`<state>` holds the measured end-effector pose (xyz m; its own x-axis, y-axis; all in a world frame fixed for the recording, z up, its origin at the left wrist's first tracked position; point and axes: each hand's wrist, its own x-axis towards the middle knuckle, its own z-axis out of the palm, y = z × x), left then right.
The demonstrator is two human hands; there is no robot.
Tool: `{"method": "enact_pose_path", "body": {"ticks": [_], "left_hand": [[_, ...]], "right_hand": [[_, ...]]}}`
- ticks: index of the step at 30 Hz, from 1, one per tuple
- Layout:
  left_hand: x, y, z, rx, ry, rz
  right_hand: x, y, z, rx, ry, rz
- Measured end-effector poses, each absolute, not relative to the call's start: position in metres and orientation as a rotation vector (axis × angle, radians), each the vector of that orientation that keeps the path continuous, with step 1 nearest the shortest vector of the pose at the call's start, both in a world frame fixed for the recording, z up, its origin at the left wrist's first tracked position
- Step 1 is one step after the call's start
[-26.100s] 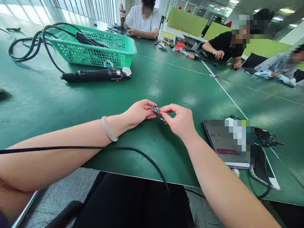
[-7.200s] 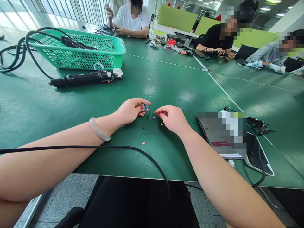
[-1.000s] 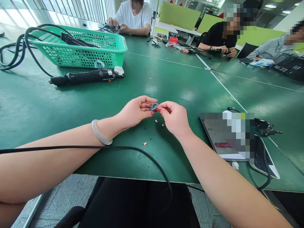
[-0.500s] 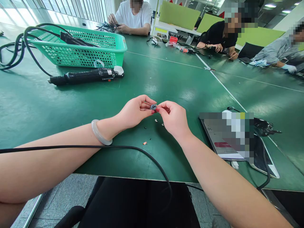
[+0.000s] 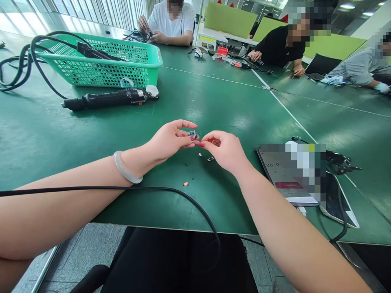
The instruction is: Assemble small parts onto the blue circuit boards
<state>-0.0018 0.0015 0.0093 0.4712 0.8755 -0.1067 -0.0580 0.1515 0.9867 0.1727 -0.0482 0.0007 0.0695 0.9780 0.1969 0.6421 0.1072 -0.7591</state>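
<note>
My left hand (image 5: 169,140) holds a small grey part (image 5: 192,134) between its thumb and fingers, with the index finger raised above it. Close by on the right, my right hand (image 5: 222,148) has thumb and index finger pinched together near the left fingertips; whatever is in the pinch is too small to make out. On the green table below the hands lie a tiny silvery piece (image 5: 200,154), a small rectangular frame (image 5: 210,159), an orange piece (image 5: 185,184) and tiny dark bits.
A green basket (image 5: 104,72) with cables and a black electric screwdriver (image 5: 106,99) are at the left. A phone (image 5: 287,177) lies at the right. A black cable (image 5: 171,189) crosses my left forearm. Several people sit across the table (image 5: 183,93).
My left hand has shifted slightly left with the grey part, its index finger lifting. My right fingertips have come off the part. The small rectangular frame shows more fully.
</note>
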Motion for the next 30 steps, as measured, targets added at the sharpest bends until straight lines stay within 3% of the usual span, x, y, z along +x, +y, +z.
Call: {"method": "enact_pose_path", "body": {"ticks": [10,20,30], "left_hand": [[-0.001,0.003,0.002,1.033,0.916,0.776],[0.0,0.0,0.002,1.119,0.852,0.725],[0.0,-0.001,0.002,1.106,0.807,0.733]], "right_hand": [[0.176,-0.045,-0.005,-1.765,-2.023,0.459],[0.167,-0.047,-0.005,-1.397,-1.406,0.837],[0.158,-0.047,-0.011,-1.428,-1.313,0.778]]}}
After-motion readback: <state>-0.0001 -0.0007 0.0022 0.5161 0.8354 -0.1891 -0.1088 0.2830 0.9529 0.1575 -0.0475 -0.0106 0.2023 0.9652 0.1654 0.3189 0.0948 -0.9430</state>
